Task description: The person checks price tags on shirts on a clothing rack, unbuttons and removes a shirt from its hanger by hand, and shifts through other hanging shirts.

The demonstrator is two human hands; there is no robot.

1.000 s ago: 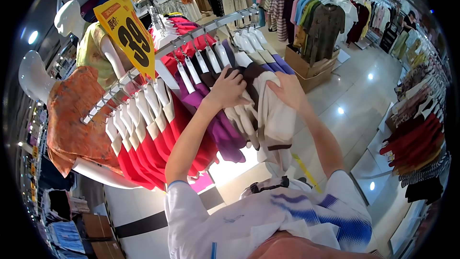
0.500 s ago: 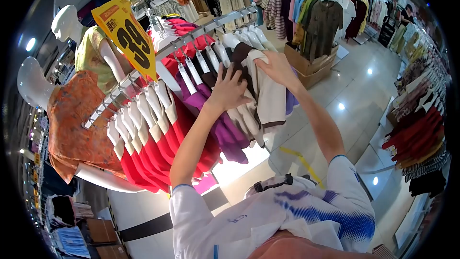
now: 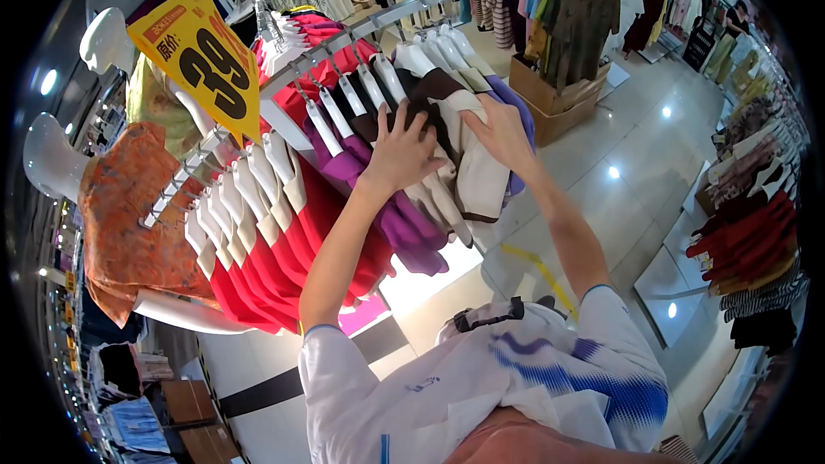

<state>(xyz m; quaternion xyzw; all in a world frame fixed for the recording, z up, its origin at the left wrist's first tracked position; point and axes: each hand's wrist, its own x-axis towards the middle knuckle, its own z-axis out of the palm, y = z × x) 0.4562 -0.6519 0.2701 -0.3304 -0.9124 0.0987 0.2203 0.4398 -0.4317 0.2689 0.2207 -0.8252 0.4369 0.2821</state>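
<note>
My left hand [image 3: 400,150] rests with fingers spread on the hanging clothes, over the dark brown and cream tops around it. To its right, my right hand [image 3: 500,133] holds the shoulder of a cream top with a dark brown collar area [image 3: 481,185], fingers bent over the fabric. A purple garment [image 3: 418,236] hangs below and left of my left hand, and another purple garment [image 3: 522,120] shows behind my right hand. White hangers [image 3: 391,82] carry these clothes on a metal rail [image 3: 361,27].
Red tops with cream collars [image 3: 275,249] hang at the rail's left end, under a yellow price sign [image 3: 202,64]. Two mannequins stand left, one in an orange shirt [image 3: 129,215]. A cardboard box [image 3: 554,112] sits on the tiled floor. More racks line the right; a person [image 3: 735,21] stands far off.
The view has shifted slightly. The cream top's brown upper part and the purple garment behind it show more now. Both hands stay on the clothes in nearly the same places.
</note>
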